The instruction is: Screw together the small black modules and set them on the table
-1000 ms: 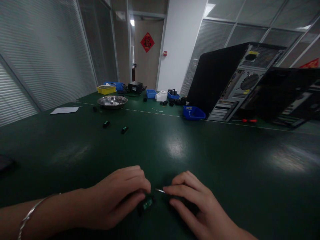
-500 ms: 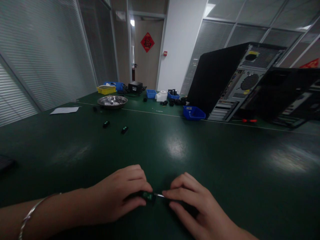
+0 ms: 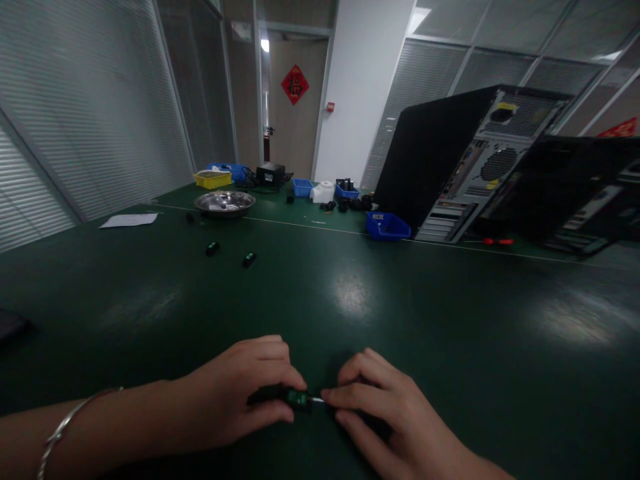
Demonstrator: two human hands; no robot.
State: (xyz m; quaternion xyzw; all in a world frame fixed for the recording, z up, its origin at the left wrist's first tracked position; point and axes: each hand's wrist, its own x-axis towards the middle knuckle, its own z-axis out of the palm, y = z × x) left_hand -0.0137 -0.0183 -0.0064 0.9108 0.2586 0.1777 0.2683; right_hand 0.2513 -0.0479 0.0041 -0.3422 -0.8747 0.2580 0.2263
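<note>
head view: left hand (image 3: 245, 387), closed grip on dark module (image 3: 299, 399), long axis sideways; right hand (image 3: 393, 400) likewise on left-pointing tool (image 3: 317, 400)

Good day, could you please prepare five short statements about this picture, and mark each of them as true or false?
1. The left hand holds a small black part with a green face. True.
2. Nothing is worn on either wrist. False: a silver bracelet is on the left wrist.
3. The right hand holds a thin tool with a metal tip, which points towards that part. True.
4. Only one similar part lies farther away. False: there are two, a left one and a right one.
5. A metal bowl stands to the right of the computer cases. False: it stands to their left.
</note>
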